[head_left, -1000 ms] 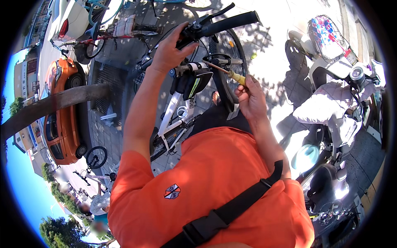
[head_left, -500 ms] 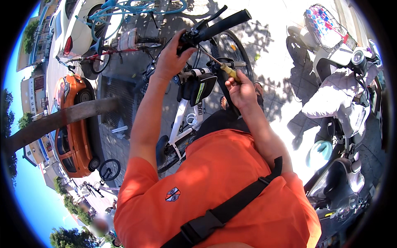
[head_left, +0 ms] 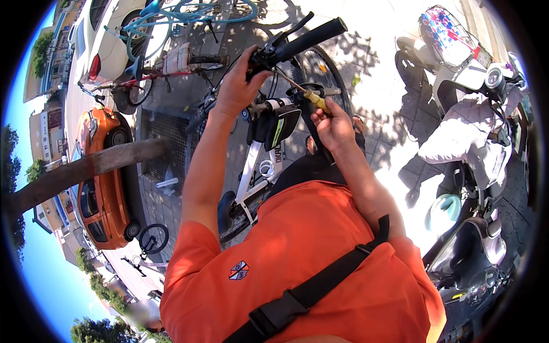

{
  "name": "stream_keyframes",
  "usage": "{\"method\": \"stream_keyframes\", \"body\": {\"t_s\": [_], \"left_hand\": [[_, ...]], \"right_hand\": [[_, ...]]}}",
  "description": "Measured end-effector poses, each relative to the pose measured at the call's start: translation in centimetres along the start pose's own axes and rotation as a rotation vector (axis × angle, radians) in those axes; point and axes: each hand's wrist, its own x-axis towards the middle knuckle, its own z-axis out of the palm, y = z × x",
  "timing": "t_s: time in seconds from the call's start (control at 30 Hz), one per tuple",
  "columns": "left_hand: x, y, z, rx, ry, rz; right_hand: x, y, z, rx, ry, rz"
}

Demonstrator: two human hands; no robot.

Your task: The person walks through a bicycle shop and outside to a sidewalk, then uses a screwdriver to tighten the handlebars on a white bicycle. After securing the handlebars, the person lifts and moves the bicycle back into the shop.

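My left hand [head_left: 235, 87] is wrapped around the control clamp [head_left: 262, 57] of a bicycle handlebar, thumb on the near side. Beyond it stick out a black rubber grip [head_left: 313, 38] and a brake lever [head_left: 296, 24]. Between the fingers of my right hand [head_left: 336, 128] is the yellow handle of a screwdriver [head_left: 315, 100]. Its thin shaft slants up and left toward the underside of the clamp; whether the tip touches is too small to tell. A black frame bag [head_left: 277, 127] sits on the white bicycle frame [head_left: 249, 166] below my hands.
A leaning tree trunk [head_left: 86, 170] crosses at left before an orange car [head_left: 103, 197]. Other bicycles, including a blue one [head_left: 189, 14], stand beyond. Scooters [head_left: 472, 251] line the right side, one under a pale cover [head_left: 457, 140].
Both hands keep their hold on the clamp and the screwdriver. The screwdriver's pose is almost the same; the whole scene has shifted only slightly in the picture.
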Motion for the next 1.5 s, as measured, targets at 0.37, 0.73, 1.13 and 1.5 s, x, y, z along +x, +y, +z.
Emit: {"method": "stream_keyframes", "body": {"t_s": [0.37,0.73,1.13,1.5], "left_hand": [[-0.1,-0.7,0.3,0.011,0.023,0.003],[-0.4,-0.4,0.3,-0.109,0.026,-0.019],[-0.8,-0.8,1.2,-0.203,0.061,-0.051],[-1.0,-1.4,1.8,-0.365,0.103,-0.078]], "right_hand": [[-0.7,0.1,0.3,0.059,-0.153,-0.051],[-0.2,0.8,-2.3,0.020,-0.267,0.372],[-2.0,-0.2,2.4,-0.034,0.027,0.326],[1.1,-0.2,-0.8,-0.010,-0.131,0.325]]}}
